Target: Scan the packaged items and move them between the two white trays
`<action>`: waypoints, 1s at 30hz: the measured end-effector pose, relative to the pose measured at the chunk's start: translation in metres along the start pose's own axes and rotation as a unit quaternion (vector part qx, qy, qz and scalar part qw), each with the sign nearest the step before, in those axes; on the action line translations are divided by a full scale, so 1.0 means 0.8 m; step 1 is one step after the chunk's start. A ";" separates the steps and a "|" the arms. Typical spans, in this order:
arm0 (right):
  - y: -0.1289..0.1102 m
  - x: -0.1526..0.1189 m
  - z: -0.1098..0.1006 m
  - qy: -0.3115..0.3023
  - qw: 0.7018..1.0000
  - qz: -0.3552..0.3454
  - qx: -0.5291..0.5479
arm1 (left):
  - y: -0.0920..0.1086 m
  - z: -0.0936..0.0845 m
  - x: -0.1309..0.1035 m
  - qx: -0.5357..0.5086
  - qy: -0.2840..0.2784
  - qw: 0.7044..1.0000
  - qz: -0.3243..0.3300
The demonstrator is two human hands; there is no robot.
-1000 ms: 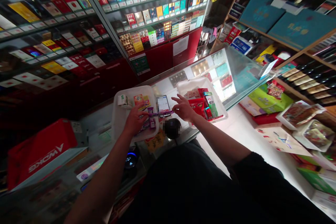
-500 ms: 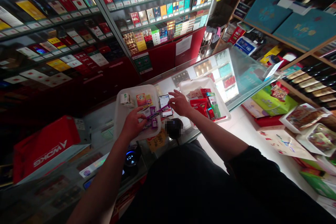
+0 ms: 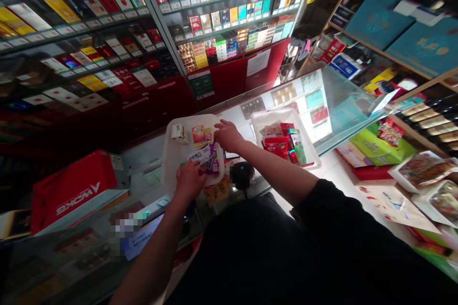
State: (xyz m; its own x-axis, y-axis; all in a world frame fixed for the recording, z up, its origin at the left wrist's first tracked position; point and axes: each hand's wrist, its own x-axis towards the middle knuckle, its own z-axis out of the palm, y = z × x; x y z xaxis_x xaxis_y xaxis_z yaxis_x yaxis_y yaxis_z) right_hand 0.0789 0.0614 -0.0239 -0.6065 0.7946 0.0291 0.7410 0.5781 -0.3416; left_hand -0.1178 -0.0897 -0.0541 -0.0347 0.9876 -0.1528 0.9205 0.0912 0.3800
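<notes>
A white plastic tray [image 3: 167,162] on the glass counter holds a small white-and-green box [image 3: 179,133], an orange-and-yellow packet [image 3: 199,135] and several purple and white snack packets [image 3: 198,155]. My left hand [image 3: 191,180] rests over the tray's near side, fingers apart and touching the packets' lower edge. At the tray's right side my right hand [image 3: 228,136] has its fingertips closed at the upper end of a slim purple snack packet [image 3: 212,155], which slants down among the others. A phone [image 3: 232,155] lies partly hidden under my right hand and forearm.
A second white tray [image 3: 255,116] holds red and green snack packets. Near me are a round black device [image 3: 242,174] and a yellow card [image 3: 217,191]. A red box [image 3: 77,188] stands at left. Shelves of cigarette packs [image 3: 229,14] line the far side.
My right hand has moved left from over the phone to the tray, bringing the slim purple packet with it. My left hand has drawn back towards the tray's near edge.
</notes>
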 end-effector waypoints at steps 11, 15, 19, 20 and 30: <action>-0.014 0.013 0.026 -0.048 0.997 -0.015 -0.051 | 0.021 0.009 -0.012 -0.021 -0.046 0.998 -0.031; -0.022 0.008 0.025 -0.046 0.997 -0.023 -0.052 | 0.026 0.009 -0.014 -0.022 -0.021 0.999 -0.033; -0.028 -0.002 0.018 -0.030 0.998 -0.020 -0.044 | 0.027 0.007 -0.018 -0.022 0.002 1.000 -0.013; -0.029 -0.006 0.016 -0.026 0.999 -0.016 -0.042 | 0.027 0.006 -0.019 -0.027 0.003 1.000 -0.007; -0.020 -0.071 -0.025 0.030 0.998 0.048 0.000 | 0.044 0.007 -0.019 -0.085 0.009 0.996 0.017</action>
State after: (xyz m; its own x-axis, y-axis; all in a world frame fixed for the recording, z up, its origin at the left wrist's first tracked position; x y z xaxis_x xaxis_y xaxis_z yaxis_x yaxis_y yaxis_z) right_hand 0.1072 0.0109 -0.0014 -0.5151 0.8556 0.0518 0.7947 0.4993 -0.3451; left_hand -0.0823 -0.1026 -0.0437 -0.0127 0.9926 -0.1206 0.8426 0.0755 0.5332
